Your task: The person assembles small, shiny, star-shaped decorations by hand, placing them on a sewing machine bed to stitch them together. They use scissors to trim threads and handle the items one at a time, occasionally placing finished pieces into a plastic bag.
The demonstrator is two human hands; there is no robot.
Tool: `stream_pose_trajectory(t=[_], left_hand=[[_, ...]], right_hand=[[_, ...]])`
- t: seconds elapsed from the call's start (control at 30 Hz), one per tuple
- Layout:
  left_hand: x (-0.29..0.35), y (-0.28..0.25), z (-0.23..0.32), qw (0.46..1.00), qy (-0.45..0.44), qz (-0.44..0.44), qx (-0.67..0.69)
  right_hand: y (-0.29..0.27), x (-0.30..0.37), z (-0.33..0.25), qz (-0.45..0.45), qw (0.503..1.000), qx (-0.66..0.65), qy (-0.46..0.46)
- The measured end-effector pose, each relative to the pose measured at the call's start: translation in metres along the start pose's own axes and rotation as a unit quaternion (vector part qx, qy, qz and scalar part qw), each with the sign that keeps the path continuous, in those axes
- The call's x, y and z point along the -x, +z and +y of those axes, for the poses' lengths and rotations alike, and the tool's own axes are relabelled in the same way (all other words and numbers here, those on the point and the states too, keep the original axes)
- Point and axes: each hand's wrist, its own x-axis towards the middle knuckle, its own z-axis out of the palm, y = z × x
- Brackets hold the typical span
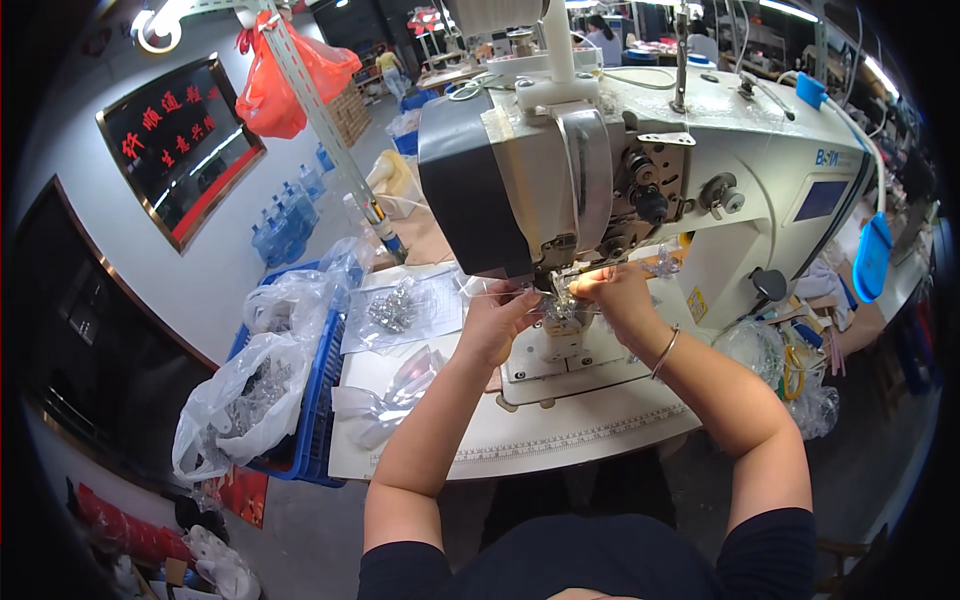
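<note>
My left hand (490, 328) is just left of the needle area of a large white industrial sewing machine (745, 130). Its thumb and fingers are pinched together beside a small, clear, shiny piece (556, 308) under the machine head. What exactly they grip is too small to tell. From the right, my right hand (622, 300) reaches in close to the presser foot, fingers bent and closed at the same spot. Its fingertips are partly hidden by machine parts, so what they hold does not show. A bracelet (666, 352) circles my right wrist.
Left on the white worktable (600, 408) lie a clear bag with small shiny parts (393, 308) and clear plastic strips (385, 408). Plastic bags (262, 395) fill a blue crate (320, 440) beside it. A metal post (318, 120) stands behind; bundled clear plastic (755, 350) sits right.
</note>
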Motion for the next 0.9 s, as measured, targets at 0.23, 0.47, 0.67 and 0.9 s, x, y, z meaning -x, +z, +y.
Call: stream_pose_trajectory(t=[0.23,0.47,0.67,0.9], left_hand=[[0.002,0.002,-0.001,1.000,0.012,0.003,-0.006],[-0.003,-0.003,-0.005,1.000,0.005,-0.006,0.003],[0.005,0.003,-0.001,1.000,0.020,0.004,0.005],[0.049,0.000,-0.021,0.994,-0.007,-0.062,0.089]], right_hand=[[-0.001,-0.001,0.001,-0.007,1.000,-0.014,-0.001],[-0.001,0.003,-0.003,-0.018,0.999,-0.025,-0.009],[0.001,0.004,-0.005,-0.016,0.999,-0.038,-0.013],[-0.012,0.060,0.007,-0.041,0.993,-0.056,0.093]])
